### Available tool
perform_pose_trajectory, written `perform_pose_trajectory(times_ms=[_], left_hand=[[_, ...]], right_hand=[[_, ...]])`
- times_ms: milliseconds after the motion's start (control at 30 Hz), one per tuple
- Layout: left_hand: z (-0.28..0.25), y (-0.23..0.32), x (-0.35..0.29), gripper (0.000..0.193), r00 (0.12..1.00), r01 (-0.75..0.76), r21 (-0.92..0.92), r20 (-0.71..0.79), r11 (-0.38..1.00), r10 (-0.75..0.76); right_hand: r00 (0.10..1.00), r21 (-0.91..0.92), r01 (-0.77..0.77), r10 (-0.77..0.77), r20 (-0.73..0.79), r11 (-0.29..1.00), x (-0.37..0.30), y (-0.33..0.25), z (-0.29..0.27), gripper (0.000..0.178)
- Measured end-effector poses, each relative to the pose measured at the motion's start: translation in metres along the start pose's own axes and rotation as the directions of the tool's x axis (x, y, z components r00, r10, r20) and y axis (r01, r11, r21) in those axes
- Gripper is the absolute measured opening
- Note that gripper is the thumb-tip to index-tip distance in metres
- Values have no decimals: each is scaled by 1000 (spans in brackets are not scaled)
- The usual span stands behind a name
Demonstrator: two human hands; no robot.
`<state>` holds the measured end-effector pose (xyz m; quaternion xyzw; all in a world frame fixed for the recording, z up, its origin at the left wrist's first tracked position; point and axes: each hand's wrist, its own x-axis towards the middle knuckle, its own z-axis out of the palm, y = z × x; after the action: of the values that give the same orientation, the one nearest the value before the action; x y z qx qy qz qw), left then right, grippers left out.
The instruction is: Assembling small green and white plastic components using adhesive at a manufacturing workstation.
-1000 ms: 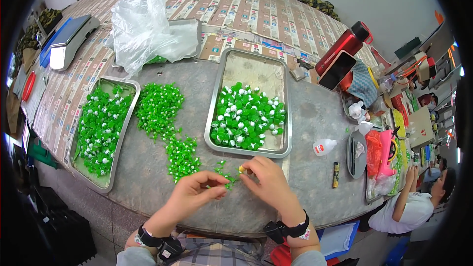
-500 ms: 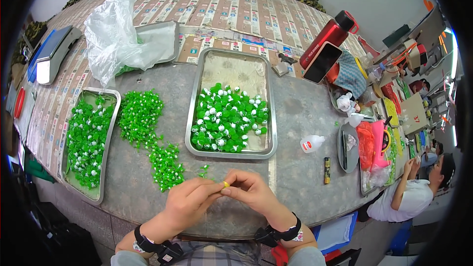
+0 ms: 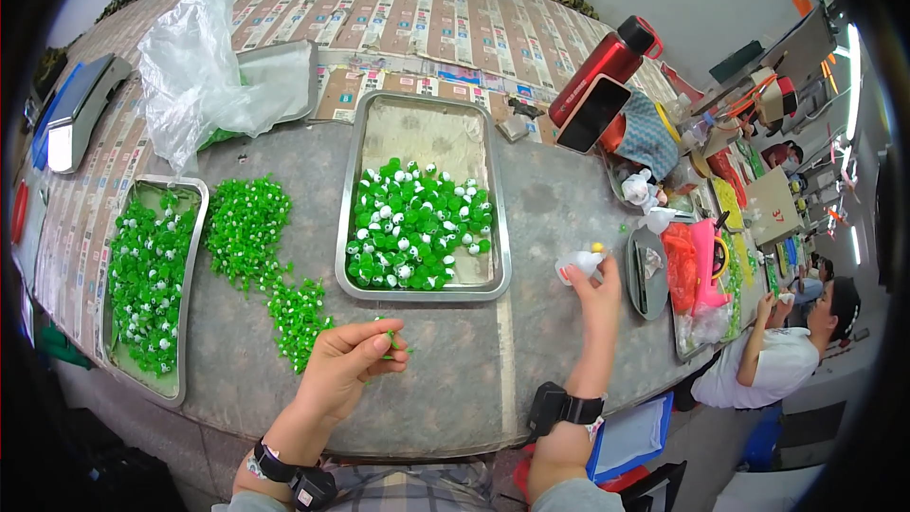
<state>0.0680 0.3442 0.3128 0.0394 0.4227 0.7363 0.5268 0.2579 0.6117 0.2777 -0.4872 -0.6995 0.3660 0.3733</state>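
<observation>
Big grey tabletop point(image 3: 540, 190) is filling most of the view, its far part lying under a patterned covering point(image 3: 284, 0). Person in white top point(image 3: 773, 360) is sitting off at right. Centre metal tray point(image 3: 423, 295) is holding green-and-white pieces point(image 3: 417, 228), heaped toward its near end. Left metal tray point(image 3: 190, 303) is holding another batch of green-and-white pieces. Clear plastic bag point(image 3: 194, 66) is slumping partly over a back tray point(image 3: 289, 81). Scale point(image 3: 83, 114) is sitting far left. Heap of small green bits point(image 3: 248, 228) is lying between left and centre trays, trailing toward the left hand. Red flask point(image 3: 607, 71) is standing far right, looking tilted. Grey dish point(image 3: 646, 294) is lying right of the right hand.

Hands are staying well apart. Left hand point(image 3: 346, 360) is pinching, thumb and fingers together on a sprig, over the near table. Right hand point(image 3: 599, 308) is curving at a small white bottle, fingertips overlapping it; cannot tell if they're clamped. White bottle point(image 3: 578, 264) is sitting right of the centre tray. Green sprig point(image 3: 393, 337) is poking out of left fingertips. Tiny yellow bit point(image 3: 597, 247) is showing by right fingertips.
</observation>
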Motion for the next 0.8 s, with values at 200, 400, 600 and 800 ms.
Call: perform_pose_trajectory(times_ms=[200, 400, 600, 800], left_hand=[[-10, 2, -1, 21, 999, 30, -54, 46, 998, -27], [-19, 0, -2, 14, 991, 93, -125, 103, 988, -80], [-16, -3, 0, 6, 985, 109, -185, 154, 977, -81], [-18, -5, 2, 5, 982, 129, -208, 166, 970, -95]], right_hand=[[999, 122, 14, -17, 27, 992, -8, -24, 17, 36], [982, 465, 9, -97, 165, 885, -65, -122, 33, 39], [959, 426, 262, -282, -18, 866, -93, -138, 45, 69], [925, 531, 313, -380, 19, 788, -105, -133, 53, 58]])
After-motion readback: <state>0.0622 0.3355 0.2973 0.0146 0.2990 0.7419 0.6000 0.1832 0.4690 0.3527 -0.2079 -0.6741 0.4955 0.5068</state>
